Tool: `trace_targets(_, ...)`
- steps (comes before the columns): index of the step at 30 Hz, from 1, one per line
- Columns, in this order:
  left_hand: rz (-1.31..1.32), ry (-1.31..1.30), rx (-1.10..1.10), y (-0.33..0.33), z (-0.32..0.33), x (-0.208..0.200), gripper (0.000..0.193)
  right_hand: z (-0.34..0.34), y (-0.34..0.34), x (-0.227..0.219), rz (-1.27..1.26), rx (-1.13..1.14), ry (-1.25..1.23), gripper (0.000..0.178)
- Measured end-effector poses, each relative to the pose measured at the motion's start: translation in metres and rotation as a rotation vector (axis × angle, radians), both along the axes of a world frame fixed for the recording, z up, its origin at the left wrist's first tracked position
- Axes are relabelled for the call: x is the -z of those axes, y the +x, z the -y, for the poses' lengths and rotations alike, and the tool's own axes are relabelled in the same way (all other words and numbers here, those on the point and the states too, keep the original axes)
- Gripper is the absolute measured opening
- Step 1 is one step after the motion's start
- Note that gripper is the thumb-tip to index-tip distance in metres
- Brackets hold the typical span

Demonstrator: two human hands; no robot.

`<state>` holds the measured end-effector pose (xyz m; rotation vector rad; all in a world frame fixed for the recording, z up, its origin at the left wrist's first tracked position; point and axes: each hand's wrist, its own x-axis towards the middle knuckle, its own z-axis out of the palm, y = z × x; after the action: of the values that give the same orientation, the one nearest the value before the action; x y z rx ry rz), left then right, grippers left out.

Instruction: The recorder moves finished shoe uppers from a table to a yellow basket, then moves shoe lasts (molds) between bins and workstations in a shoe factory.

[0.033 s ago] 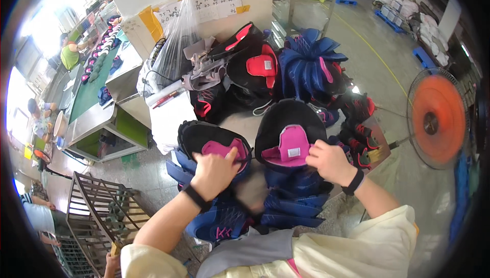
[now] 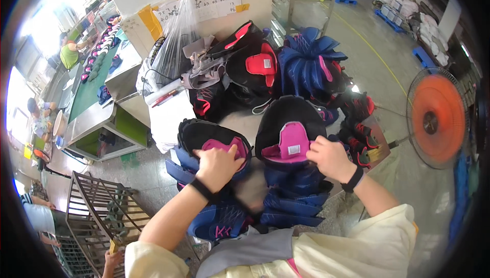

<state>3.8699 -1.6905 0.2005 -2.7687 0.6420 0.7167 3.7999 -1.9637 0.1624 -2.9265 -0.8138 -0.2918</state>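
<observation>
Two stacks of nested shoe uppers, blue outside with black and pink lining, stand side by side before me. My left hand (image 2: 218, 164) is over the left stack (image 2: 191, 131), its thumb and fingers apart at the pink lining. Part of its fingers is hidden behind the hand. My right hand (image 2: 329, 156) pinches the right edge of the top shoe upper (image 2: 275, 116) on the right stack, beside its pink tongue (image 2: 293, 137) with a white label. Under my hands, more blue uppers (image 2: 293, 206) fan out toward me, and one (image 2: 217, 222) shows pink stitching.
Behind the stacks lie black-and-red uppers (image 2: 240, 74), a fanned blue bundle (image 2: 306, 68) and a clear plastic bag (image 2: 178, 38). An orange fan (image 2: 436, 114) stands at right, a slatted rack (image 2: 97, 201) at lower left. Other people work by the green conveyor (image 2: 89, 86).
My left hand has shifted slightly right over the left stack. The right hand keeps its pinch, and the upper it holds has tilted up a little.
</observation>
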Motion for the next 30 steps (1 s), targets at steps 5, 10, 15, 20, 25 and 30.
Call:
trace_targets(5,0.324,-0.054,0.247,0.009,0.019,0.089,0.036,0.019,0.045,0.02,-0.3,0.315,-0.069,0.01)
trace_targets(10,0.516,-0.283,0.277,-0.013,0.013,0.112,0.035,-0.04,0.09,0.009,-0.219,0.031,0.067,0.014)
trace_targets(15,0.52,-0.362,0.157,-0.019,0.003,0.103,0.035,-0.135,0.124,0.053,-0.599,0.003,-0.092,0.021)
trace_targets(20,0.565,-0.475,0.027,-0.02,-0.02,0.083,0.033,-0.119,0.152,0.08,-1.195,0.149,0.403,0.027)
trace_targets(25,0.578,-0.457,0.013,-0.018,-0.032,0.083,0.031,-0.127,0.152,0.08,-1.059,-0.071,0.238,0.019)
trace_targets(30,0.574,-0.49,0.033,0.001,-0.031,0.088,0.032,-0.114,0.139,0.046,-1.057,0.097,0.569,0.012)
